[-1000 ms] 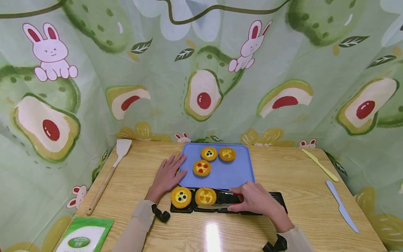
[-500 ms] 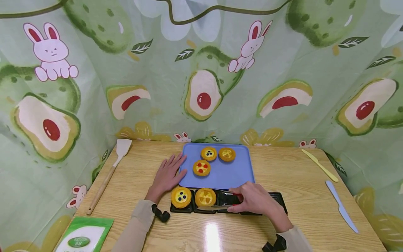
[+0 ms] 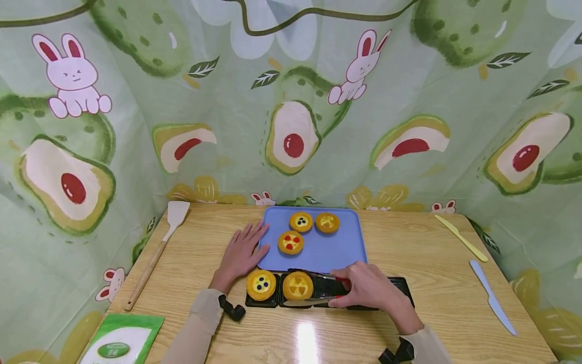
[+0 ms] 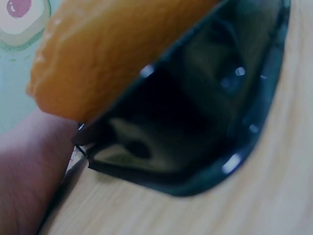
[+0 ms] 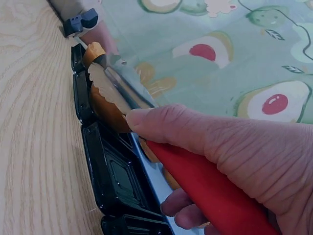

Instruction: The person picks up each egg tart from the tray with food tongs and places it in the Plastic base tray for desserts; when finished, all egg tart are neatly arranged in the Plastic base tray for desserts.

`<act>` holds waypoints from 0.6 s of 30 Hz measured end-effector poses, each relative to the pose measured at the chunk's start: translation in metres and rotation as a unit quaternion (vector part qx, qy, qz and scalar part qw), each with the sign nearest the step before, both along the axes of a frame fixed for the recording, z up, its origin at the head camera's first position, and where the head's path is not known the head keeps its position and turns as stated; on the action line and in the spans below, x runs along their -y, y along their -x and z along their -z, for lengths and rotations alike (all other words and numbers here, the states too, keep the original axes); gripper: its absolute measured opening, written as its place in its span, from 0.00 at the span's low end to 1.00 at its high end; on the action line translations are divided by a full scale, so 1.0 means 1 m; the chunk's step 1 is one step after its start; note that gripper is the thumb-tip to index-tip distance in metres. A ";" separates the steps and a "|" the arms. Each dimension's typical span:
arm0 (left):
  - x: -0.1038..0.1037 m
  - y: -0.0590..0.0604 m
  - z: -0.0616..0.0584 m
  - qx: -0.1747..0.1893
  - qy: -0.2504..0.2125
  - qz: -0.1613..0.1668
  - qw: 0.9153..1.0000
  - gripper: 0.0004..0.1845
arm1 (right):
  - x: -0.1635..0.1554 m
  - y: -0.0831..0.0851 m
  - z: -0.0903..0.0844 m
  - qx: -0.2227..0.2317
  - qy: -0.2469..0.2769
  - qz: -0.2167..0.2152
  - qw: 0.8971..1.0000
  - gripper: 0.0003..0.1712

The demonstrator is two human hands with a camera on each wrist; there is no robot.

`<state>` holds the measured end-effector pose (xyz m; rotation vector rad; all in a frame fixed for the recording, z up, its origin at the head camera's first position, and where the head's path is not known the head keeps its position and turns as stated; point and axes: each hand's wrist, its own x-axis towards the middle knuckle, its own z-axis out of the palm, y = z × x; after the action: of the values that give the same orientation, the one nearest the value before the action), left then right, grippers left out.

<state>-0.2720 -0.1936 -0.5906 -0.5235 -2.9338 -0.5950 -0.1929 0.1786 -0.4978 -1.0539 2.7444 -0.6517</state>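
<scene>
I see my right hand [image 3: 370,290] nearest to me, low on the worktop [image 3: 423,323]. Its fingers [image 5: 166,125] curl round the red handles of a pair of tongs [image 3: 318,288] and squeeze them. The two metal tips sit on each side of a yellow tart [image 3: 297,285]. This tart is in the second cup from the left of the black tray [image 3: 400,288], at the near edge of the blue tray. From the right wrist I see a tip pressing on the tart's wavy crust. I cannot tell if the tart is lifted off its cup.

Just to the left, in the first cup, sits a tart with blue dots [image 3: 261,284].

My left hand [image 3: 241,255] lies flat on the worktop a bit farther back. Its fingers are straight and a little spread. The fingertips touch the left edge of the blue tray [image 3: 336,253].

On the blue tray there are three more tarts. One with red dots [image 3: 291,242] is closest. Behind it are one with dark dots [image 3: 301,221] and a plain yellow one [image 3: 327,222].

A green packet [image 3: 119,344] lies at the near left corner. A wooden spatula [image 3: 159,250] lies far left. A blue knife [image 3: 492,297] and a yellow knife [image 3: 460,237] lie far right.
</scene>
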 end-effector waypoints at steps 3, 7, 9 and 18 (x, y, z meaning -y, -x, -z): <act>0.000 0.000 0.001 -0.003 0.002 0.000 1.000 0.36 | 0.000 0.000 -0.002 -0.001 0.008 0.009 1.000 0.26; 0.000 -0.001 0.001 -0.005 0.002 0.001 1.000 0.36 | -0.001 -0.001 -0.006 -0.003 0.019 0.030 0.999 0.34; 0.000 -0.001 0.001 -0.004 0.005 0.001 1.000 0.36 | -0.002 -0.001 -0.007 -0.009 0.024 0.041 0.999 0.36; 0.000 0.000 0.000 -0.005 0.001 0.004 1.000 0.36 | -0.009 0.003 -0.010 -0.058 0.047 0.092 0.993 0.44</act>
<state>-0.2720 -0.1941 -0.5906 -0.5360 -2.9239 -0.5879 -0.1955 0.1873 -0.4878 -0.8900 2.9631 -0.7755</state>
